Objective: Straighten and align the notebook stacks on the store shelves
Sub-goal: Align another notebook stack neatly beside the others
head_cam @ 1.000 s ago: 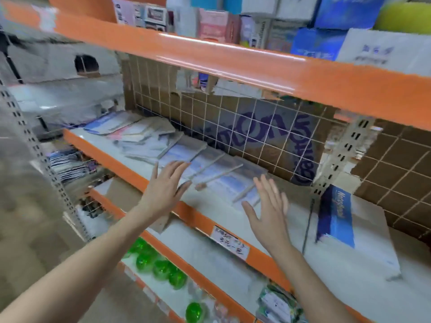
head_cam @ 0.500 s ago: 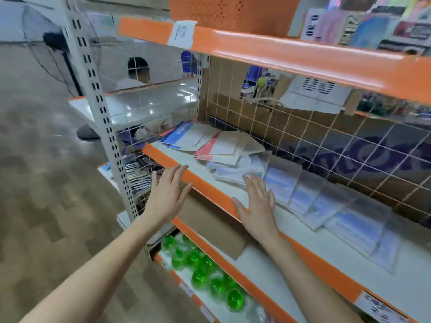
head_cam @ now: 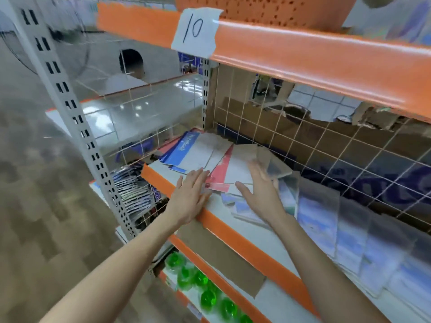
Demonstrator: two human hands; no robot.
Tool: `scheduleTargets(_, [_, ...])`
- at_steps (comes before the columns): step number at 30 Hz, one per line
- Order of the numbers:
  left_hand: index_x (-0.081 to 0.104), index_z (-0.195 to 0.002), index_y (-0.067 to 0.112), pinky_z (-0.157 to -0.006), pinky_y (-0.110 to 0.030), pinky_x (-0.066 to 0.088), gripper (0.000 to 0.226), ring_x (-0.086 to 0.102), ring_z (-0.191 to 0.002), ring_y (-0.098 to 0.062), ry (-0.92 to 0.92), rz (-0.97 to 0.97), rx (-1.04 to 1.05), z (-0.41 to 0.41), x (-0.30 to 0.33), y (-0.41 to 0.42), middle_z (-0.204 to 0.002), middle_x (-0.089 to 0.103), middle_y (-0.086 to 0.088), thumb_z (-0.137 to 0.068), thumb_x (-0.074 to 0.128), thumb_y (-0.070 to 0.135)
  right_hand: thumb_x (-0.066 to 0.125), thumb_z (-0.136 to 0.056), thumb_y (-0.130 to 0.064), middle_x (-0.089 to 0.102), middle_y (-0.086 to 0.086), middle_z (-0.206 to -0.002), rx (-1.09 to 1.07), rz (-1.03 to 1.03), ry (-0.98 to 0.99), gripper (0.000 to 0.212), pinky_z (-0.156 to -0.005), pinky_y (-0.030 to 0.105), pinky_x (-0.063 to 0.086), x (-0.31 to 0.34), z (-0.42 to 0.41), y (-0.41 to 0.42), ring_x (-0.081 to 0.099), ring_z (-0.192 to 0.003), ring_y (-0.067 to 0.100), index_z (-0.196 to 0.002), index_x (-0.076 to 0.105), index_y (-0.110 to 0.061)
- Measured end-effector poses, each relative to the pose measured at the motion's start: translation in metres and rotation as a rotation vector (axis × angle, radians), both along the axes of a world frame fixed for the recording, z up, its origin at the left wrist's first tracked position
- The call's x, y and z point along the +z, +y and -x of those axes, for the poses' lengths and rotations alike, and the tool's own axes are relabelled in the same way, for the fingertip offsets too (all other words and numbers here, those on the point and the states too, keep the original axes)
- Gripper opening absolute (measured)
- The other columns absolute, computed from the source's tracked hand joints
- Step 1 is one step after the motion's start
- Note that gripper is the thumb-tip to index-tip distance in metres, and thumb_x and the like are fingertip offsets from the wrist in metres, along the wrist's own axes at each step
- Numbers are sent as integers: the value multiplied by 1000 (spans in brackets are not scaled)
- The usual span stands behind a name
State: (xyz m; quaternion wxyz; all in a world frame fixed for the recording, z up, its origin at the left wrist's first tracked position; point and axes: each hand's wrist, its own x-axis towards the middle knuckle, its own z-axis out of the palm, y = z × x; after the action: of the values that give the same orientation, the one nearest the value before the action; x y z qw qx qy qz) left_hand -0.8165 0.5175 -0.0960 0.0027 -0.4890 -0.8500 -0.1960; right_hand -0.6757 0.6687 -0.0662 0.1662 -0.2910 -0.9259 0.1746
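Note:
A messy pile of notebooks lies at the left end of the white shelf (head_cam: 263,241): a blue-and-white one (head_cam: 186,149) at the far left, a red-and-white one (head_cam: 229,170) beside it, pale blue ones (head_cam: 242,207) underneath. A row of plastic-wrapped notebooks (head_cam: 326,220) fans out to the right. My left hand (head_cam: 190,195), fingers straight, rests at the shelf's front edge against the red notebook's corner. My right hand (head_cam: 262,191), fingers extended, lies flat on the red-and-white and pale blue notebooks.
An orange shelf lip (head_cam: 238,231) runs along the front; another orange beam (head_cam: 326,64) with a "10" paper label (head_cam: 194,29) hangs overhead. Wire grid and cardboard (head_cam: 303,141) back the shelf. Green balls (head_cam: 205,292) fill the shelf below. A grey upright post (head_cam: 70,108) stands left.
The view has swung left along the shelf. Both hands moved forward from the shelf's edge onto the messy pile at the left end; the right hand now lies on the notebooks.

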Motion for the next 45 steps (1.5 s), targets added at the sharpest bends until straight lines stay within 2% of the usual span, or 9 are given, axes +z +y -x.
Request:
scheduleTargets(7, [11,-151,19,-115,-33,-8,59,-2,-146,-16,-30,8,-206,24,-6,34,-158,5,3,-100,33,41,30,-93,-63,-2,-4,-160,-7,-57,-319,74,-115,47,-1,-11,24,11,-5,-146,15,-152,8,-23])
scheduleTargets(15, [10,-151,20,-117,-35,-11,71,-3,-145,-11,50,3,-317,29,-18,30,-158,5,6,-92,19,58,24,-92,-66,2,-5,-160,-168,-126,-343,74,-114,44,-12,-23,19,-22,-4,-146,12,-152,11,-26])
scheduleTargets(18, [12,-151,18,-114,-33,-17,67,-1,-146,-12,73,-16,-383,29,-17,24,-158,8,4,-96,31,51,29,-93,-63,3,-6,-160,-228,-107,-332,71,-113,44,-13,-22,13,-36,-3,-146,11,-152,13,-27])
scheduleTargets(27, [39,-140,4,-116,-37,11,54,31,-138,-27,25,-214,-515,-5,-19,5,-146,38,-13,-92,56,21,35,-92,-61,2,-8,-160,-373,-84,-293,72,-113,44,-11,-34,-32,-85,-1,-146,10,-151,9,-31])
scheduleTargets(30, [44,-136,3,-115,-44,21,51,36,-134,-30,29,-214,-533,-15,-15,4,-142,43,-15,-89,58,13,37,-96,-52,-5,-6,-160,-397,-76,-333,70,-115,45,-9,-36,-43,-98,-5,-147,12,-152,1,-30])
scheduleTargets(35, [59,-122,0,-99,-53,42,45,54,-116,-38,161,-253,-705,-31,-7,-8,-125,57,-21,-79,72,9,32,-96,3,-3,-1,-160,-447,-84,-297,70,-116,40,-6,-28,-57,-116,-6,-147,17,-152,5,-28])
scheduleTargets(37, [61,-121,2,-97,-56,43,45,56,-115,-37,222,-267,-741,-38,-7,-16,-124,58,-20,-79,74,11,30,-96,3,-2,0,-160,-460,-100,-299,68,-116,38,-6,-26,-65,-125,-6,-147,17,-152,7,-29])
scheduleTargets(41, [64,-119,3,-94,-62,38,64,58,-113,-40,346,-303,-742,-53,-8,-25,-122,61,-20,-58,73,-15,32,-98,-1,-2,-2,-160,-510,-86,-275,67,-116,35,-5,-32,-83,-147,-5,-147,15,-151,6,-31])
scheduleTargets(45, [68,-114,7,-87,-63,43,54,61,-107,-39,456,-367,-810,-84,-1,-33,-119,64,-16,-70,39,-3,33,-93,5,-1,-2,-160,-587,-32,-252,75,-116,37,1,-36,-112,-169,-2,-147,15,-151,4,-31])
